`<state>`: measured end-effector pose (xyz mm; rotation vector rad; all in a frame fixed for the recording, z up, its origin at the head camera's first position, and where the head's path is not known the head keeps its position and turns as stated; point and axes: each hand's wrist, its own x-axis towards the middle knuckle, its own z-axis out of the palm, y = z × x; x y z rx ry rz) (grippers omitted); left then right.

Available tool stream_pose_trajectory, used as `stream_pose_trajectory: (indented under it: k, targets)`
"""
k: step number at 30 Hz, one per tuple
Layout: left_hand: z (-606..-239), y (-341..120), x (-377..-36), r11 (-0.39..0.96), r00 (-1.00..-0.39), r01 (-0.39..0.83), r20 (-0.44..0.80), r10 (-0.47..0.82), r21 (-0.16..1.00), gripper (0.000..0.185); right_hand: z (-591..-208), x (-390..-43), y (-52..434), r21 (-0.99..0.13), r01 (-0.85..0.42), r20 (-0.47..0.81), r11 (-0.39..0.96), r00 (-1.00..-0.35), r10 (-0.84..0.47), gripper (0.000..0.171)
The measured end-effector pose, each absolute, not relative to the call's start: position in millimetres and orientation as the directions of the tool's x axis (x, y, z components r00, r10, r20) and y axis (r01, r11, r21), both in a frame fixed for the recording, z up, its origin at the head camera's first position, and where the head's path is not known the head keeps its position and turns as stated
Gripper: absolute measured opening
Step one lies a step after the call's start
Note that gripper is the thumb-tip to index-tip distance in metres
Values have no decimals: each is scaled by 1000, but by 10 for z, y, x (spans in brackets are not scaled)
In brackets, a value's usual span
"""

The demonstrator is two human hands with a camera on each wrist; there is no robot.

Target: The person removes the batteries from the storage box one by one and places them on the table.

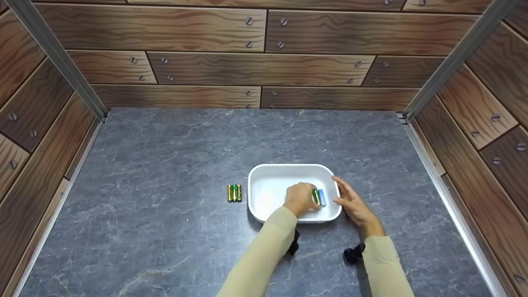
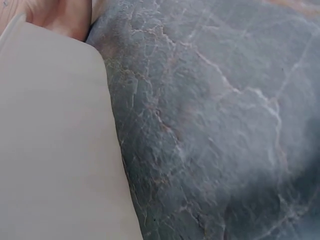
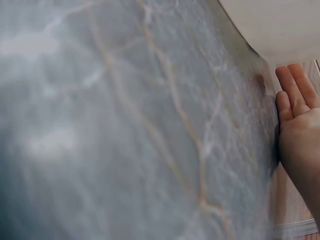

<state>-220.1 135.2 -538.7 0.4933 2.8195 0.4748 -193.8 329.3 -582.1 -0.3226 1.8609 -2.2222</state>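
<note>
A white rectangular plastic tub point(image 1: 264, 194) sits on the grey marbled surface. My left hand point(image 1: 300, 199) reaches inside its right half, thumb and fingertips at the two ends of a gold-and-green battery point(image 1: 316, 197), which they pinch. Close to its right lies a blue battery point(image 1: 322, 197) on the tub floor. My right hand point(image 1: 355, 207) touches the tub's right end, thumb and fingertips at the rim. In the right wrist view the right hand point(image 3: 302, 120) has straight fingers beside the tub's wall point(image 3: 280, 30). Only part of the left palm point(image 2: 65, 17) appears in the left wrist view.
Outside the tub, on its left, several gold-and-green batteries point(image 1: 234, 193) lie side by side. Wood-print walls point(image 1: 206, 68) with metal corner posts point(image 1: 449, 62) enclose the back and sides of the marbled surface point(image 1: 165, 165).
</note>
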Motion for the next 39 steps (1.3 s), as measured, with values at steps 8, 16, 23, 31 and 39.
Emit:
stream_pose_trajectory:
  k: [8,16,23,31,39]
  targets:
    - [-5352,1298,-2217,865,-910,270,-182,373,422,54,-5818,-1935,3294,-987,35,14,-156,-954,-299,64]
    - [-5302,1235,-2245,841,-907,294,-144,395,454,58,-5823,-1939,3283,-987,36,13,-157,-955,-297,63]
    - [-5243,1197,-2250,809,-900,325,-101,423,490,58,-5816,-1941,3296,-988,34,13,-148,-953,-304,62]
    - [-5201,1139,-2240,755,-889,335,-76,451,564,56,-5813,-1936,3311,-988,33,17,-148,-947,-322,62]
    - [-5139,1057,-2216,694,-883,351,-24,468,628,56,-5817,-1945,3302,-987,29,24,-161,-948,-318,61]
